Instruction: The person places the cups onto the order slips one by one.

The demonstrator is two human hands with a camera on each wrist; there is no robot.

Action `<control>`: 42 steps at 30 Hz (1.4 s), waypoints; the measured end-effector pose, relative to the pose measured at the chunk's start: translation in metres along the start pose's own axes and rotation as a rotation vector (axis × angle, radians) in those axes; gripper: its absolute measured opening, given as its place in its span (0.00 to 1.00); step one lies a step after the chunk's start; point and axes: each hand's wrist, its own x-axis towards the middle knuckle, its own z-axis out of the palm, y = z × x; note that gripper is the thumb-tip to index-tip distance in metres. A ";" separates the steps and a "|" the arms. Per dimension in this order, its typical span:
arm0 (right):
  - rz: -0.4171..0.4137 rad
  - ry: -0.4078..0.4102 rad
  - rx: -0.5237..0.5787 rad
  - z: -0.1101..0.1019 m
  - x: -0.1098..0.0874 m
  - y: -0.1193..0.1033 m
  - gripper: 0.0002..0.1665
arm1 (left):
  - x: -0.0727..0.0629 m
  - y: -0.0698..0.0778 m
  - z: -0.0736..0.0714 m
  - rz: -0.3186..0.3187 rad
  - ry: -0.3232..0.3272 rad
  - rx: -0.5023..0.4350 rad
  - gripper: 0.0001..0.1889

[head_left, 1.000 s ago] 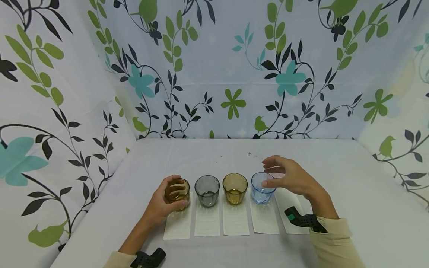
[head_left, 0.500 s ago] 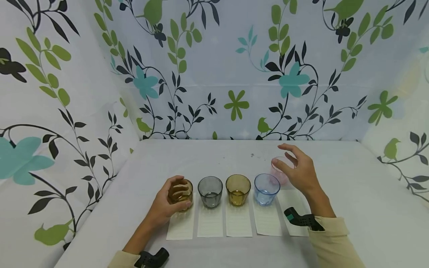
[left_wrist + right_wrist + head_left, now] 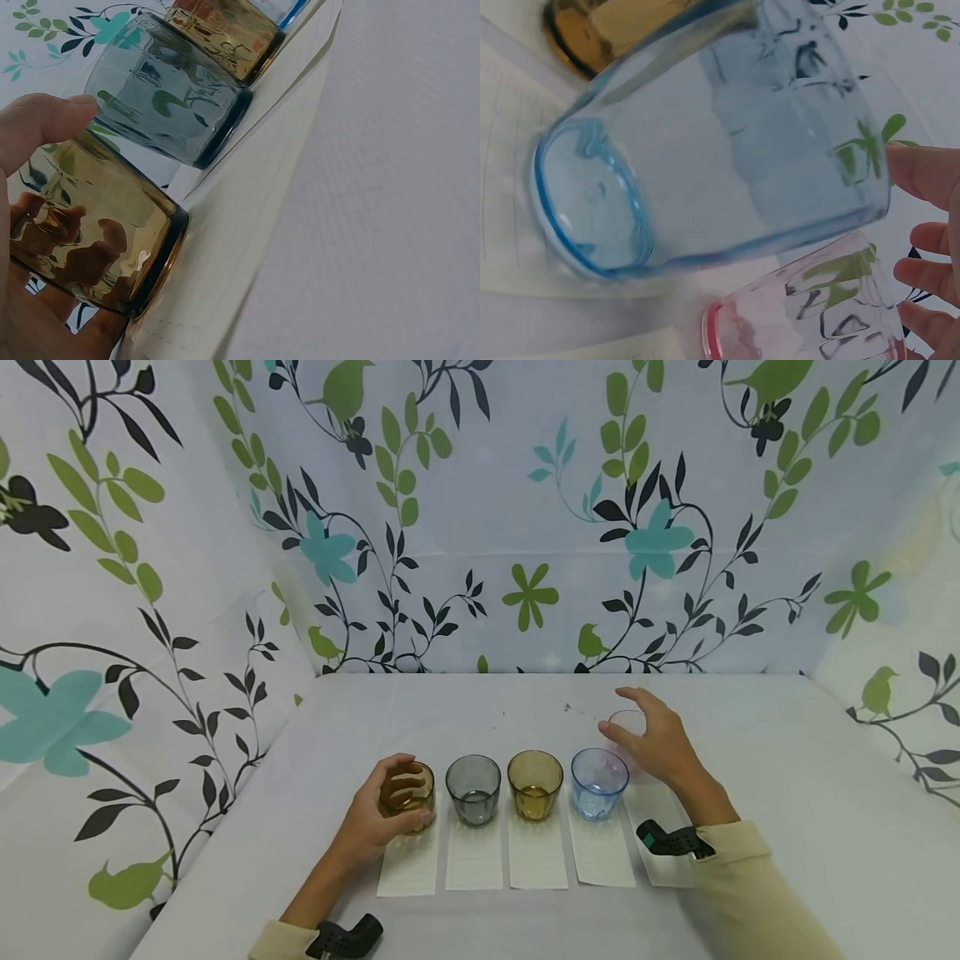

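My left hand [image 3: 375,806] grips an amber glass [image 3: 97,225] standing on the leftmost paper strip, the thumb on its near side and the fingers around its far side. To its right in the head view come a grey glass [image 3: 473,789], another amber glass [image 3: 535,785] and a blue glass [image 3: 600,785], each upright on a strip. Behind the blue one stands a pink glass [image 3: 810,307], partly hidden by my right hand [image 3: 660,739]. That hand is spread over the pink glass, thumb and fingers apart around its rim.
Lined paper strips [image 3: 474,860] lie side by side on the white table [image 3: 810,793]; the rightmost strip [image 3: 660,810] is partly under my right arm. Patterned cloth [image 3: 450,485] hangs behind and at both sides. Small dark specks mark the table's back.
My right hand has let go of the blue glass and moved back and right to the pink glass, then slightly left over it. The left hand stays on its amber glass.
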 end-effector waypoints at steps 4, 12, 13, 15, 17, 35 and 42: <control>0.019 -0.062 -0.066 0.002 0.004 0.006 0.44 | 0.000 0.001 -0.001 -0.003 -0.003 -0.006 0.40; 0.084 -0.125 -0.102 0.016 0.007 0.023 0.49 | -0.002 0.000 -0.006 -0.021 0.008 0.003 0.40; 0.082 -0.122 -0.089 0.017 0.007 0.024 0.49 | -0.003 0.000 -0.006 -0.023 0.009 0.007 0.40; 0.076 -0.114 -0.064 0.019 0.005 0.026 0.48 | -0.004 -0.001 -0.005 -0.024 0.005 0.009 0.40; 0.069 -0.100 -0.039 0.020 0.002 0.028 0.47 | -0.004 -0.002 -0.005 -0.023 0.000 0.008 0.40; 0.221 0.008 0.281 0.020 -0.002 0.029 0.37 | 0.000 -0.003 -0.002 -0.006 -0.013 -0.007 0.40; 0.194 0.030 0.266 0.012 -0.001 0.026 0.33 | 0.001 -0.002 -0.001 -0.006 -0.008 -0.004 0.40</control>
